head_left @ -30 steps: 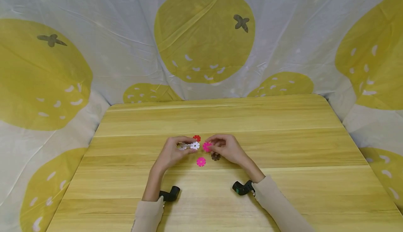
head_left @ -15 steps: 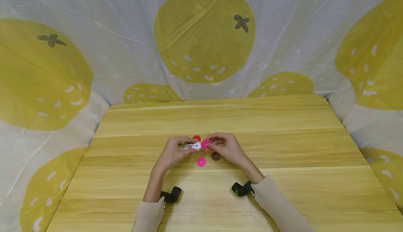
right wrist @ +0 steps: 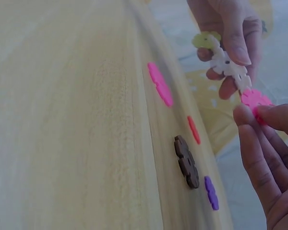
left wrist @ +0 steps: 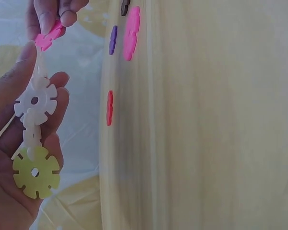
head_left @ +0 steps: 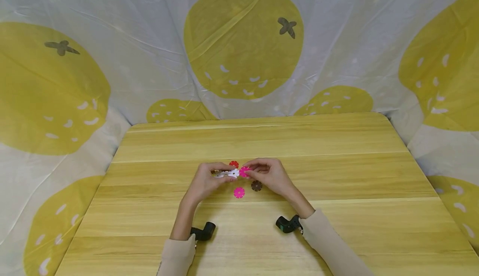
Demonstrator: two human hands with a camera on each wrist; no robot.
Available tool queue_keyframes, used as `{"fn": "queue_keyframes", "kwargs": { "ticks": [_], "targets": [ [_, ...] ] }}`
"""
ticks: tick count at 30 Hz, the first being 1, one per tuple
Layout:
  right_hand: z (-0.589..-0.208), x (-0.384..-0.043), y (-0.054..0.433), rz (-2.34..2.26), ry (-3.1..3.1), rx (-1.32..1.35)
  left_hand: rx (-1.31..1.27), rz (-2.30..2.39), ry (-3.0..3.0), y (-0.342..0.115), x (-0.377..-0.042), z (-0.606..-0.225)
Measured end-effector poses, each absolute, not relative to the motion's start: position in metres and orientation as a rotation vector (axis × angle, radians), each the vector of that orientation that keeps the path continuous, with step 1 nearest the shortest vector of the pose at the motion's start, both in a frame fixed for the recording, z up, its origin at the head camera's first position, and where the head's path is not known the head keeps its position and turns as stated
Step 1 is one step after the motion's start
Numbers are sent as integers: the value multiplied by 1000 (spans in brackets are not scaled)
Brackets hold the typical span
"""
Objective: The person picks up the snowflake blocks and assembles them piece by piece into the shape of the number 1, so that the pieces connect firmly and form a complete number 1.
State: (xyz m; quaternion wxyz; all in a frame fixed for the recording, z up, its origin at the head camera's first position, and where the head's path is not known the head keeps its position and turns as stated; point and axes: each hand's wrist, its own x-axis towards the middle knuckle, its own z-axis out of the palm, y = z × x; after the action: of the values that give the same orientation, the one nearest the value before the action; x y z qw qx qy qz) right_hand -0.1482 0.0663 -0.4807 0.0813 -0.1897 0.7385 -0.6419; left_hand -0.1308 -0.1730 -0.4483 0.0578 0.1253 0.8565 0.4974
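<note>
My left hand [head_left: 203,183] holds a short chain of slotted snowflake building discs. A yellow-green disc [left wrist: 25,176] forms the end by the palm, and white discs [left wrist: 49,101] run from it toward the fingertips. Between thumb and fingers, my right hand [head_left: 272,177] pinches a pink disc [right wrist: 253,98]. That disc meets the last white one edge to edge, at an angle to it in the left wrist view. Both hands are raised above the table, and part of the chain is hidden behind the left thumb and fingers.
On the wooden table [head_left: 329,151] lie a red disc [head_left: 234,164], another pink disc [head_left: 239,195], a brown disc [right wrist: 186,162] and a purple disc [right wrist: 211,193]. The right hand hides the purple one in the head view. A fruit-patterned cloth [head_left: 337,39] hangs behind.
The right hand has brought its pink disc left, from a gap apart to the chain's white end. The chain turned slightly in the left hand. Over the last half second the hands barely moved.
</note>
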Motion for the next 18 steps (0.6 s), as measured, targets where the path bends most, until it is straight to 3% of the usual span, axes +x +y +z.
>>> {"fn": "queue_keyframes", "kwargs": {
  "ticks": [9, 18],
  "targets": [
    [-481, -148, 66, -1947, 2156, -567, 294, 1520, 2585, -171, -131, -448],
    [-480, -147, 66, -2034, 2046, -573, 367, 1602, 2532, -170, -131, -449]
  ]
}}
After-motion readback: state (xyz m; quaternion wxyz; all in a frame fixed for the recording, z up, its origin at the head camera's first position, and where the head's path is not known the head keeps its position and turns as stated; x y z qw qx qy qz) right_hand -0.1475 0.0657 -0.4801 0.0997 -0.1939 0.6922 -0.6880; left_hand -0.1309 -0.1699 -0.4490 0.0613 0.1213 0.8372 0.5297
